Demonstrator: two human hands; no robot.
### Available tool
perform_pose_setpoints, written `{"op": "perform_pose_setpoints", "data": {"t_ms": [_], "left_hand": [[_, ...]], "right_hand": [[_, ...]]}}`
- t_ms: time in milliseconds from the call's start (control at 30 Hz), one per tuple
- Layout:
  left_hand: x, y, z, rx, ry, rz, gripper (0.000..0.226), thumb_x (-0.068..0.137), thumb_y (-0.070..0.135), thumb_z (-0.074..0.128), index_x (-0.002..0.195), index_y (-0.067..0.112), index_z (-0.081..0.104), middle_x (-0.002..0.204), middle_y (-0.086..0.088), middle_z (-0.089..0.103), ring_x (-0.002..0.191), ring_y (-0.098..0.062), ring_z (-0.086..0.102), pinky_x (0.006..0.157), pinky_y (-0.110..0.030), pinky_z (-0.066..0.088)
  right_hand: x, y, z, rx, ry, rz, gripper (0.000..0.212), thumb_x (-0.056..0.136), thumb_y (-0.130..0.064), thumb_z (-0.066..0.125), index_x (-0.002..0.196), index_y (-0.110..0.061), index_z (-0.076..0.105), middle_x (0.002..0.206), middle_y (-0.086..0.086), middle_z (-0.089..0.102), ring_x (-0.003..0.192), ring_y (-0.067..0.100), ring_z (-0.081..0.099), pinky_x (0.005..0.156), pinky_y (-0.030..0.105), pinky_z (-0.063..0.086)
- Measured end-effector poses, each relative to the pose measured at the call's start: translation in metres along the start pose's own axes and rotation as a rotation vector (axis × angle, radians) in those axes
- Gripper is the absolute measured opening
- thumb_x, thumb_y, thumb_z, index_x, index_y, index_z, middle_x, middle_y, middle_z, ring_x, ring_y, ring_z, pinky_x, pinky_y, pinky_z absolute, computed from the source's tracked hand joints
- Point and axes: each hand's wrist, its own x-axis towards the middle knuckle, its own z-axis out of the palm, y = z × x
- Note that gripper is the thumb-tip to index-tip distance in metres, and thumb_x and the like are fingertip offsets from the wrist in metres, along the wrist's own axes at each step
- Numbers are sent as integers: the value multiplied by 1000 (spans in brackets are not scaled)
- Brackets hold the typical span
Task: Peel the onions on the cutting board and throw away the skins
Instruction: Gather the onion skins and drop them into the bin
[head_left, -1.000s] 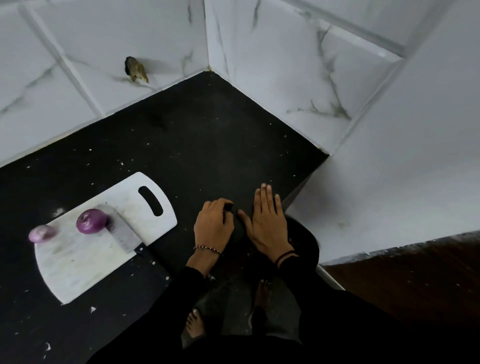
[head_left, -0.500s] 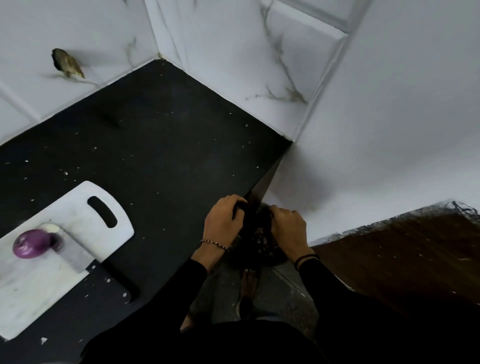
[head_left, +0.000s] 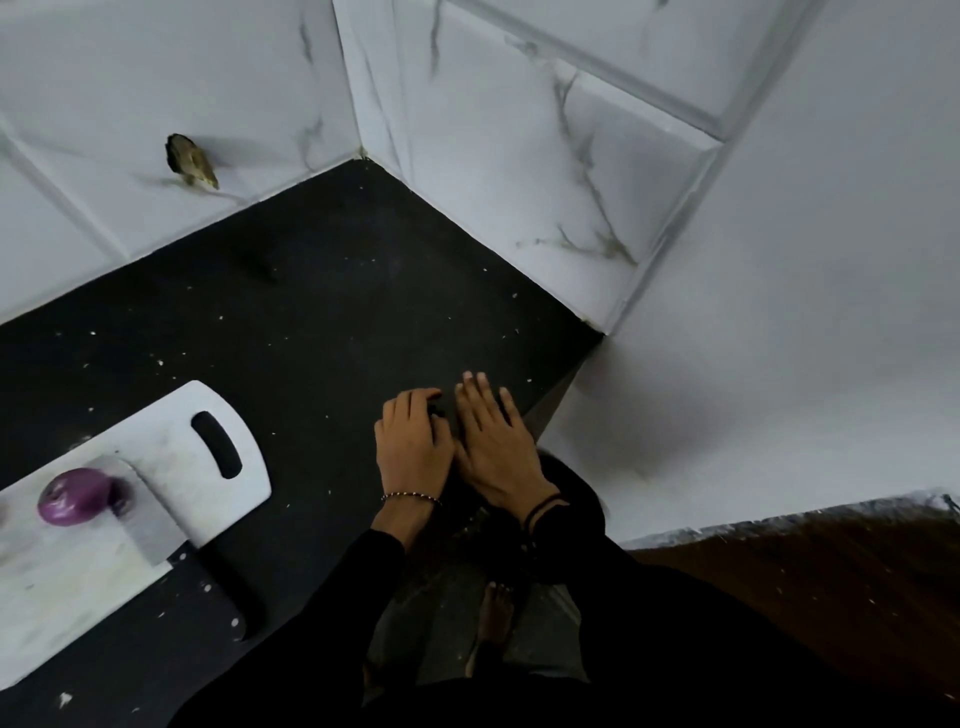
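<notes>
A peeled purple onion (head_left: 72, 496) lies on the white cutting board (head_left: 166, 415) at the left. Both hands are on the black counter (head_left: 311, 322) near its right front edge, well to the right of the board. My left hand (head_left: 413, 447) has its fingers bent, with the tips down on the counter. Beside it and touching it, my right hand (head_left: 496, 441) lies flat with straight fingers. I see no skins in either hand. A dark round bin (head_left: 576, 499) shows below the counter edge, partly hidden under my wrists.
A cleaver (head_left: 150, 519) rests on the board next to the onion, its black handle (head_left: 234, 597) sticking out over the counter. White marble-tiled walls close the corner behind and to the right. White specks dot the counter. My bare foot (head_left: 496, 608) stands on the floor below.
Half a second ago both hands were curled over the bin past the counter edge. They are now back on the counter, side by side. The view has swung back to the left.
</notes>
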Motion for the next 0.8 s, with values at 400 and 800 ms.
{"op": "perform_pose_setpoints", "data": {"t_ms": [400,800], "left_hand": [[-14,23,17,-102,-87,216,24,86,5,58,106,17,65,103,2,63,96,-14,55,79,-25,44],[-26,44,41,-169,-189,317,12,94,16,56,103,16,64,101,2,62,90,-11,56,73,-15,41]], "right_hand": [[-66,58,8,184,63,563,59,106,-37,31,148,5,33,155,24,34,148,34,26,120,41,21],[-72,84,0,289,309,390,14,87,-10,65,101,-10,68,104,8,66,99,29,61,78,39,52]]}}
